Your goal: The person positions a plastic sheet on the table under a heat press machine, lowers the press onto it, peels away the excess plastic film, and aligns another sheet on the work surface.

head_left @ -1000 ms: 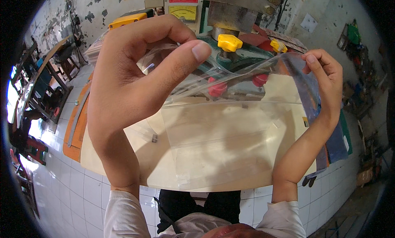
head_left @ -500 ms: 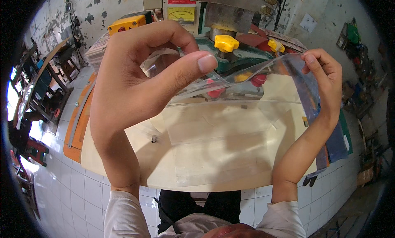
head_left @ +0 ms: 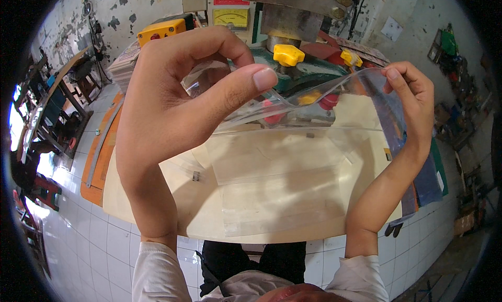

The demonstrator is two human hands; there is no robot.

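Observation:
My left hand [head_left: 172,101] is large and close to the camera, its thumb and curled fingers closed on a clear plastic sheet [head_left: 251,111]. Its fingertips are partly hidden behind the thumb. Farther right, my right hand [head_left: 414,93] pinches the sheet's upper right corner between thumb and fingers. Between the two hands the sheet is raised, and its top edge sags in a wavy line. Below it lies a cream-coloured board [head_left: 366,171] with faint outlines of clear plastic on it and a small dark mark [head_left: 196,176] near my left wrist.
Behind the sheet stands a green and metal press with a yellow star knob [head_left: 288,55] and red knobs [head_left: 273,112]. A yellow control box [head_left: 163,30] sits at the back left. A metal ruler [head_left: 102,148] lies on an orange board; blue film [head_left: 428,184] hangs at the right edge.

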